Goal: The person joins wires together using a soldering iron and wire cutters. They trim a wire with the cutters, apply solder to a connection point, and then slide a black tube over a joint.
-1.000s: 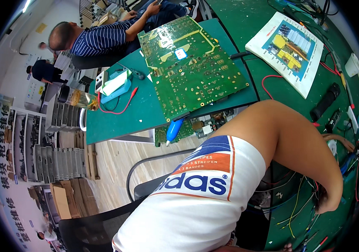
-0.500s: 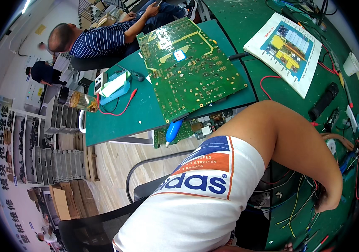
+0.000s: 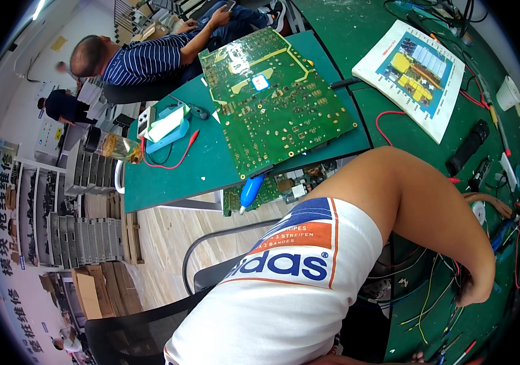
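My left arm, in a white short sleeve, bends across the middle and reaches down to the right. My left hand [image 3: 476, 291] is over the green bench, its fingers curled downward among thin wires; what they hold is hidden. A bit of my right hand [image 3: 418, 358] shows at the bottom edge; too little shows to tell its grip. Close by, loose wires, among them a yellow wire [image 3: 428, 298], and a red-tipped probe [image 3: 468, 349] lie on the bench. A large green circuit board [image 3: 278, 112] rests on the side table, beyond my elbow, untouched by either hand.
A printed booklet [image 3: 415, 73], black flashlight [image 3: 468, 146] and white cup [image 3: 508, 93] occupy the right bench. A blue-handled tool [image 3: 251, 193] sticks out below the board. A person in a striped shirt [image 3: 150, 59] sits behind the side table [image 3: 169, 176]. A black chair [image 3: 144, 328] stands lower left.
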`<state>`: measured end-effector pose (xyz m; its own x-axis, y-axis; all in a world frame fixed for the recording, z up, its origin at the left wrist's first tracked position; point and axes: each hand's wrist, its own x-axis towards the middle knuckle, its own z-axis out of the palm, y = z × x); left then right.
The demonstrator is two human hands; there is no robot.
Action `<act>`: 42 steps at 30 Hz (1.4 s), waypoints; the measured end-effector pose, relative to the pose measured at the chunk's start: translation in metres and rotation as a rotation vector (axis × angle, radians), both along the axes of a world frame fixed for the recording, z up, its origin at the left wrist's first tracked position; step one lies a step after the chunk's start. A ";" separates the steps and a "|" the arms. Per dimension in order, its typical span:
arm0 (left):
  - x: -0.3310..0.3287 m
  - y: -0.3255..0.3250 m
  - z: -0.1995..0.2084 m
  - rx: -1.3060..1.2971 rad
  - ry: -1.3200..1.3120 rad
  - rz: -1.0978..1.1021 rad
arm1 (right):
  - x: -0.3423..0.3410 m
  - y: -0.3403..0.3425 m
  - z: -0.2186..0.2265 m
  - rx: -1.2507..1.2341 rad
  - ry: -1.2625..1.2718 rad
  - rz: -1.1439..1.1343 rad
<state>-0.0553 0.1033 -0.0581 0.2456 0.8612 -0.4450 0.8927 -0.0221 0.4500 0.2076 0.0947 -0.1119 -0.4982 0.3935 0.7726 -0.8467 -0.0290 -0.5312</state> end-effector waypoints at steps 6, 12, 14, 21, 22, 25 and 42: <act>-0.001 -0.002 -0.004 0.003 0.004 0.007 | 0.027 -0.036 0.041 0.053 -0.698 -0.675; -0.001 0.003 -0.007 0.017 0.003 -0.004 | 0.027 -0.040 0.043 0.048 -0.708 -0.688; -0.003 0.006 -0.008 0.026 -0.012 0.010 | 0.027 -0.038 0.043 0.058 -0.719 -0.679; -0.002 0.005 -0.005 0.061 0.016 -0.001 | 0.030 -0.034 0.039 0.060 -0.711 -0.671; -0.002 0.006 -0.005 0.058 0.012 -0.001 | 0.030 -0.034 0.039 0.064 -0.711 -0.671; -0.002 0.006 -0.006 0.052 0.008 -0.001 | 0.029 -0.035 0.040 0.076 -0.712 -0.673; -0.002 0.008 -0.006 0.019 0.002 0.008 | 0.029 -0.034 0.039 0.059 -0.711 -0.688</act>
<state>-0.0571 0.1114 -0.0638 0.2373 0.8714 -0.4294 0.8940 -0.0229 0.4475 0.2369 0.0605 -0.0730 -0.5314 0.7414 0.4098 -0.1525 0.3921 -0.9072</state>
